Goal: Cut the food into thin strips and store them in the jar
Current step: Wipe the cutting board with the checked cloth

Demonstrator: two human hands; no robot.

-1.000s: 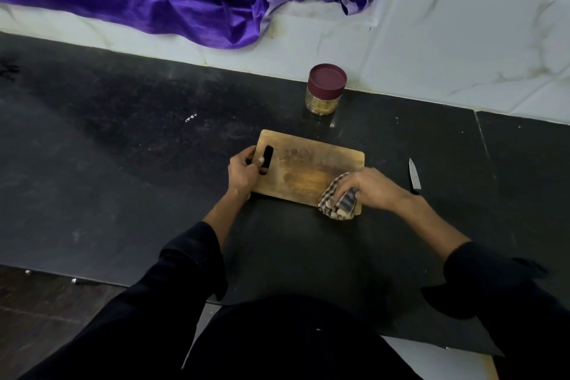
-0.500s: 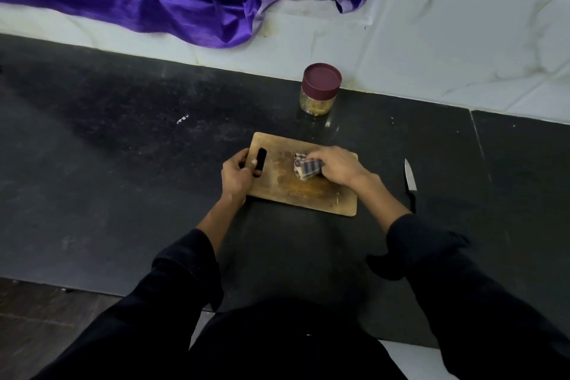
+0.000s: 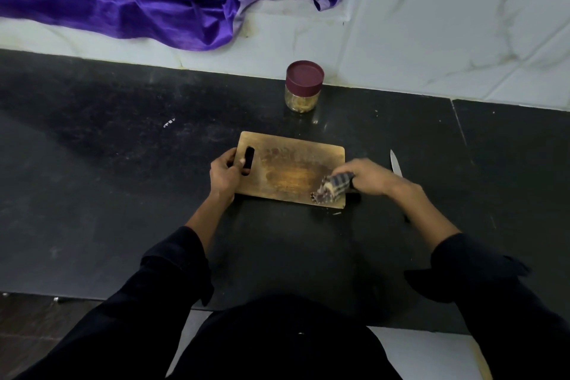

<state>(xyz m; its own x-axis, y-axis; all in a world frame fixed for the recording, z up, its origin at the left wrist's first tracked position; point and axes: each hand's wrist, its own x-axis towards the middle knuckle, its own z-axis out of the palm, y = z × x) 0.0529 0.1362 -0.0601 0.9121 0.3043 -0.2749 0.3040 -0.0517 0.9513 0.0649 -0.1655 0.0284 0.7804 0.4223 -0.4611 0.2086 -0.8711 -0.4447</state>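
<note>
Nothing remains to cut: the jar point(image 3: 303, 88) is filled and lidded, while the right hand point(image 3: 367, 177) grips a cloth point(image 3: 331, 190) on the board point(image 3: 290, 170), which the left hand point(image 3: 226, 174) grips.

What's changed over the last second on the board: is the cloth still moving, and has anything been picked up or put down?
The right hand swept the checked cloth from the cutting board's near right corner to its middle and back again. Nothing was picked up or released. The left hand still grips the board's handle end; jar stays lidded behind, knife on the counter to the right.
</note>
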